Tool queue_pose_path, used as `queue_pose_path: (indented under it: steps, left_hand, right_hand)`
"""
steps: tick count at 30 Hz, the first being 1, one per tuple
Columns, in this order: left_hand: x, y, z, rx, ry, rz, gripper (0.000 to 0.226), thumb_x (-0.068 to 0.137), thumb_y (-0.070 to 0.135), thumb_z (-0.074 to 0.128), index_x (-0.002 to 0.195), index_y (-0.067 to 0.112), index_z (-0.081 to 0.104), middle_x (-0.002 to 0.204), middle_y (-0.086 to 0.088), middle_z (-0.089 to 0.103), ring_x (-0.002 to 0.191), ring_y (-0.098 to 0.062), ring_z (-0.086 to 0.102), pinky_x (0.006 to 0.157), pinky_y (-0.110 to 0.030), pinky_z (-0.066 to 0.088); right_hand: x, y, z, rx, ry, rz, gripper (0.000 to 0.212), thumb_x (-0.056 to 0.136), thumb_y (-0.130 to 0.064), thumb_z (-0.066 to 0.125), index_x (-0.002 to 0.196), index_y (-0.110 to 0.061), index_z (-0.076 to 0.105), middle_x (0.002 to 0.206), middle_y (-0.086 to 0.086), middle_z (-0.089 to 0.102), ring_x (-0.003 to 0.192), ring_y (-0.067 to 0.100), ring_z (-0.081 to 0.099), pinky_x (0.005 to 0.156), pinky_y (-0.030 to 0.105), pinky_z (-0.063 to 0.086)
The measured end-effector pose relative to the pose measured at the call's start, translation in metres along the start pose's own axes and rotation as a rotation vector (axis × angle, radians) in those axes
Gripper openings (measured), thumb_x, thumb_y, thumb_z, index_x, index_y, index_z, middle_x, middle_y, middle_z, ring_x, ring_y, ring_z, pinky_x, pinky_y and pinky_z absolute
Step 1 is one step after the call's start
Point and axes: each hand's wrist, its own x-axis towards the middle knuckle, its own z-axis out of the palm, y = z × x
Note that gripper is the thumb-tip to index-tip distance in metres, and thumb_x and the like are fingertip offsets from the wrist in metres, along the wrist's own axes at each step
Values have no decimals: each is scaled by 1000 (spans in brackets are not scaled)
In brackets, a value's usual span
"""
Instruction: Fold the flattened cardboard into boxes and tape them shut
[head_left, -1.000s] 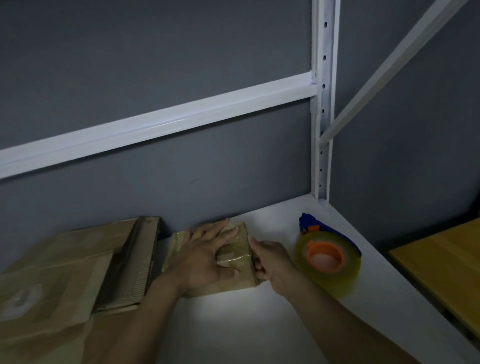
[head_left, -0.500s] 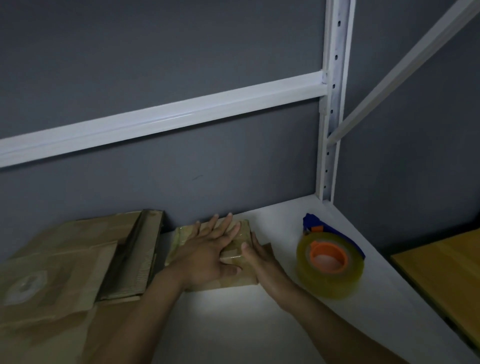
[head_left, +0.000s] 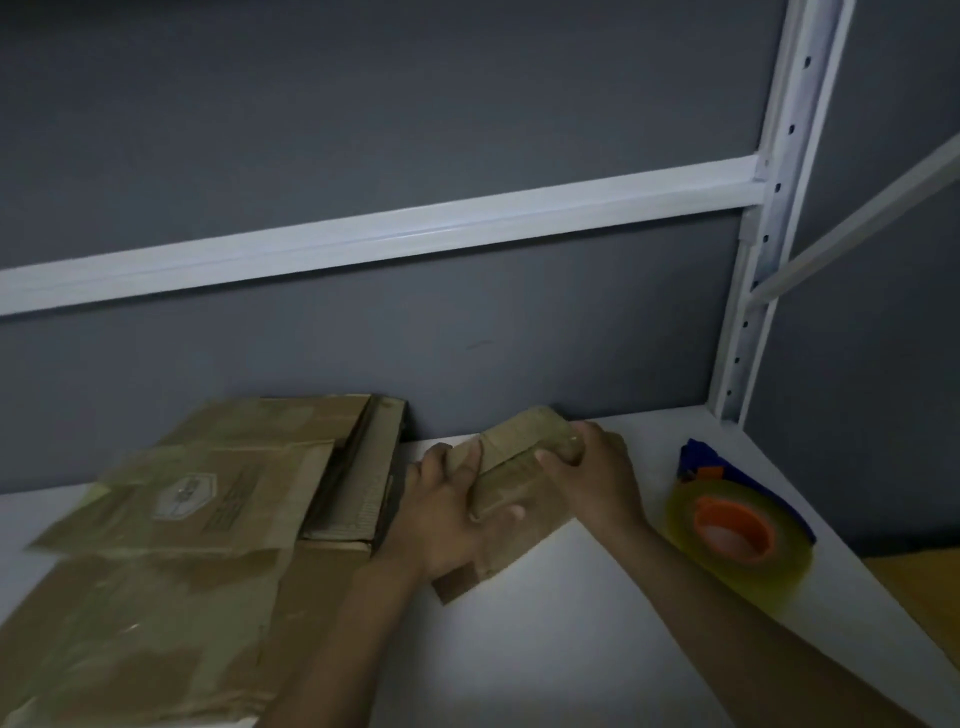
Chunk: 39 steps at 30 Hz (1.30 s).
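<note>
A small brown cardboard box (head_left: 524, 447) is tilted up off the white shelf (head_left: 545, 639), held between both hands near the grey back wall. My left hand (head_left: 441, 514) grips its left and lower side, thumb across the front. My right hand (head_left: 592, 473) clasps its right end from above. A loose flap hangs below the box toward me. A roll of clear packing tape (head_left: 737, 535) with an orange core and blue dispenser lies just right of my right hand.
Several flattened cardboard sheets (head_left: 171, 519) are stacked on the left of the shelf, some with printed labels. A white upright post (head_left: 763, 260) and crossbar (head_left: 363, 239) frame the back. A wooden surface (head_left: 924, 587) shows at the far right.
The box lay flat under both pressing hands; now both hands grip it and have tilted it up off the shelf. The view has shifted left and down.
</note>
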Motion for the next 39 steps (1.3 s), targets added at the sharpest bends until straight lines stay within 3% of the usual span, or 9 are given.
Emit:
queue_pose_path:
  steps: [2, 7, 14, 17, 21, 25, 30, 35, 39]
  left_hand:
    - [-5, -4, -5, -35, -56, 121, 109, 57, 92, 30, 152, 41, 11, 150, 8, 9, 134, -16, 11, 107, -19, 14]
    - [-8, -5, 8, -236, -25, 279, 86, 70, 90, 30, 145, 46, 27, 154, 15, 12, 128, 3, 27, 90, 7, 15]
    - [-3, 17, 24, -343, 89, 276, 74, 79, 81, 33, 141, 43, 31, 153, 20, 3, 128, -2, 34, 97, -9, 32]
    - [3, 18, 27, -292, 84, 302, 72, 83, 76, 37, 145, 41, 26, 155, 17, 3, 131, -5, 31, 96, -12, 33]
    - [6, 32, 28, -30, 213, 207, 83, 82, 61, 61, 150, 28, 26, 157, -6, 21, 127, -30, 43, 99, -42, 42]
    - [-10, 74, 14, -112, 515, 304, 59, 87, 45, 64, 138, 19, 49, 142, -6, 44, 120, -21, 41, 97, -30, 35]
    - [-16, 129, -9, -706, -2, 213, 74, 78, 50, 63, 142, 27, 36, 124, 13, 54, 111, -6, 55, 76, -4, 42]
    - [-14, 123, -26, -1087, 10, 277, 60, 81, 2, 71, 134, 15, 45, 115, 4, 63, 97, 2, 64, 72, -10, 50]
    - [-20, 119, -33, -1129, 22, 259, 56, 84, 32, 60, 137, 23, 43, 129, 4, 58, 109, -3, 61, 81, -13, 50]
  right_hand:
    - [11, 1, -5, 17, -25, -40, 29, 90, -32, 59, 113, -14, 61, 109, 5, 64, 89, 12, 54, 62, 17, 38]
    - [8, 3, -25, 76, -411, -41, 48, 95, -39, 53, 139, -21, 49, 139, -4, 51, 125, 15, 49, 103, 29, 40]
    - [-28, 96, -82, -400, 174, 42, 27, 92, -27, 59, 116, -14, 63, 109, 9, 65, 102, 29, 59, 82, 35, 46]
    - [-36, 131, -99, -552, 62, 272, 54, 90, -32, 60, 139, -17, 43, 115, 11, 59, 102, 27, 59, 80, 34, 50]
    - [-35, 131, -106, -573, 98, 257, 24, 97, -18, 48, 120, -11, 53, 103, 7, 64, 85, 19, 60, 65, 25, 41]
    - [-45, 115, -102, -174, 247, 126, 9, 90, -16, 60, 97, -12, 57, 85, 4, 62, 75, 19, 60, 63, 30, 48]
    - [-52, 43, -116, 247, 399, -77, 30, 81, -21, 75, 87, -27, 46, 81, -10, 54, 72, 3, 55, 56, 12, 45]
    - [-33, 13, -144, 411, 30, -178, 54, 63, -38, 80, 103, -31, 44, 105, -14, 52, 90, -10, 56, 68, 8, 47]
    - [-29, 4, -147, 555, -134, -258, 73, 59, -36, 80, 121, -43, 42, 115, -13, 56, 92, -3, 62, 68, 15, 51]
